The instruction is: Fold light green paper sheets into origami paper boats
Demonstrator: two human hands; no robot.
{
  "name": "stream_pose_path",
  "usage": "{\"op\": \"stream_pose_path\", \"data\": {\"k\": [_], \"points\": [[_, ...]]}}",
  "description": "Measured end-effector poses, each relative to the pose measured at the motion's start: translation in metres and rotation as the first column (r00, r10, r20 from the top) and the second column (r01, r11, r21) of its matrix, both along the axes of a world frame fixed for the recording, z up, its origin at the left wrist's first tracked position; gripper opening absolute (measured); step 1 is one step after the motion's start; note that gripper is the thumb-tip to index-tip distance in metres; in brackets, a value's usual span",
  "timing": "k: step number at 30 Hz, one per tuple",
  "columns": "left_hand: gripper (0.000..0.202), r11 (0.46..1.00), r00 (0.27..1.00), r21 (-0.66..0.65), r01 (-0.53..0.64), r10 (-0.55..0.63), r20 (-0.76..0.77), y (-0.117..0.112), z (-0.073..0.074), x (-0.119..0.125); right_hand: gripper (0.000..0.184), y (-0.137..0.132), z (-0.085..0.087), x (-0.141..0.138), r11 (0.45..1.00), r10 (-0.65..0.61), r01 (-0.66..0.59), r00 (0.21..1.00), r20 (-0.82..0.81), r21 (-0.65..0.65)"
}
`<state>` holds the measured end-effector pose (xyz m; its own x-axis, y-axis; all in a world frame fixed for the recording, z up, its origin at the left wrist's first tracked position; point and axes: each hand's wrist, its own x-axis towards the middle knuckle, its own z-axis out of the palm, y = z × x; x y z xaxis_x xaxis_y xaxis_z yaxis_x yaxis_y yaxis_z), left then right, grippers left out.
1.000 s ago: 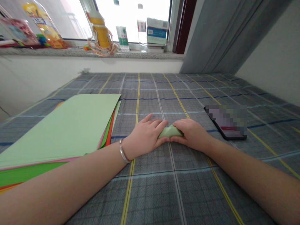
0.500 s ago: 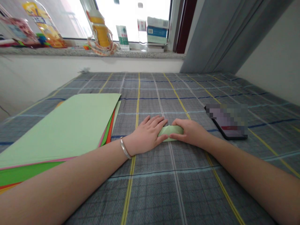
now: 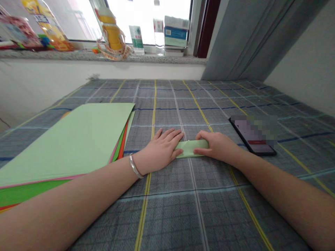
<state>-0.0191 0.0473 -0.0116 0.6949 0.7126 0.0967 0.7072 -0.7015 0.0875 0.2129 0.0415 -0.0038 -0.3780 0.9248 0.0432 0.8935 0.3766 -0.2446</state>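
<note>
Between my hands a small strip of folded light green paper point(image 3: 188, 149) lies on the checked cloth. My left hand point(image 3: 162, 148), with a silver bangle at the wrist, rests flat with its fingers stretched out. Its thumb and the side of its palm touch the paper's left end. My right hand point(image 3: 216, 145) grips the right end, thumb at the near edge and index finger at the far edge. The paper's two ends are partly hidden under the hands.
A stack of coloured paper sheets point(image 3: 86, 136), light green on top, lies at the left. At the right is a phone point(image 3: 251, 136) with a blurred screen. A yellow bottle point(image 3: 111, 33), a tube point(image 3: 136, 39) and boxes point(image 3: 176, 33) stand on the windowsill point(image 3: 151, 60).
The paper, bulging upward before, now lies flatter and shows more length. My right hand has shifted slightly right, and my left hand slightly left, widening the gap between them.
</note>
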Motion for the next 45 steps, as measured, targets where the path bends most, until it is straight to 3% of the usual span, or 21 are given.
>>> {"op": "stream_pose_path", "data": {"k": [14,18,22,27,31,37,42,45], "points": [[0.061,0.999,0.999,-0.022,0.039,-0.038,0.027,0.005,-0.004,-0.009,0.032,0.002,-0.001,0.012,0.997,0.065,-0.065,0.998,-0.020,-0.039],[0.058,0.998,0.993,-0.038,0.056,-0.051,0.106,0.009,-0.001,-0.009,0.031,0.000,-0.003,0.008,0.995,0.070,-0.075,0.995,0.068,0.071],[0.060,0.989,0.978,-0.069,0.133,-0.120,0.173,0.011,0.003,-0.008,0.038,-0.003,-0.004,0.002,0.973,-0.003,-0.046,0.977,0.212,0.228],[0.043,0.988,0.975,-0.082,0.131,-0.114,0.189,0.007,0.006,-0.007,0.031,-0.004,-0.004,0.002,0.956,0.041,-0.111,0.967,0.252,0.271],[0.042,0.989,0.976,-0.073,0.126,-0.110,0.189,0.005,0.007,-0.006,0.029,-0.004,-0.003,0.005,0.955,0.080,-0.121,0.984,0.157,0.272],[0.043,0.993,0.957,-0.011,0.114,-0.107,0.270,0.004,0.006,-0.004,0.030,-0.002,-0.004,0.009,0.959,0.126,-0.088,0.984,-0.126,0.271],[0.014,0.978,0.921,0.202,0.043,-0.118,0.372,0.002,0.006,-0.005,0.035,0.000,-0.003,0.014,0.951,0.090,0.006,0.951,-0.296,0.310],[0.005,0.949,0.916,0.313,-0.022,-0.106,0.387,0.003,0.004,-0.006,0.038,0.003,-0.007,0.018,0.958,0.015,0.133,0.863,-0.505,0.255]]}}
